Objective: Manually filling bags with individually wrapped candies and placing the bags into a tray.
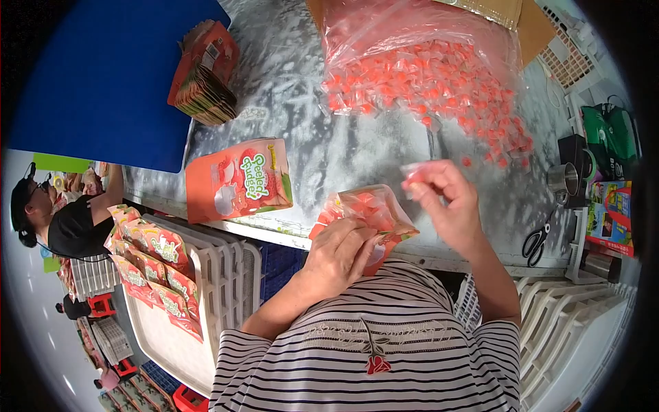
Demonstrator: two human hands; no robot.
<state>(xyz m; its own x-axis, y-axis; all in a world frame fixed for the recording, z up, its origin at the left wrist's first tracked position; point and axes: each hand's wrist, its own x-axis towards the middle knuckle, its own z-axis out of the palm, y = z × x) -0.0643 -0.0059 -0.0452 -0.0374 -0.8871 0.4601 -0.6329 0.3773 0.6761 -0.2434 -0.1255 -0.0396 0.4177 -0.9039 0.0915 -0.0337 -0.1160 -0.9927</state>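
Note:
My left hand (338, 255) is closed on the side of a red candy pouch (374, 206), held at the table's front edge. The pouch mouth gapes, and several wrapped red candies show inside. To the right of that mouth, a little apart from it, my right hand (449, 202) pinches a small wrapped candy (414, 180) between thumb and fingers. Another pouch (237, 180) lies flat on the table to the left. Beyond my hands, a large heap of wrapped candies (432, 86) spills from a clear plastic bag lining a cardboard box (539, 31).
A stack of flat pouches (206, 75) stands by a blue board (103, 75). Filled pouches (154, 268) sit in a white tray (147, 323) at left. Black scissors (535, 244) and a metal mug (563, 180) are at right. A person in black (75, 223) works at far left.

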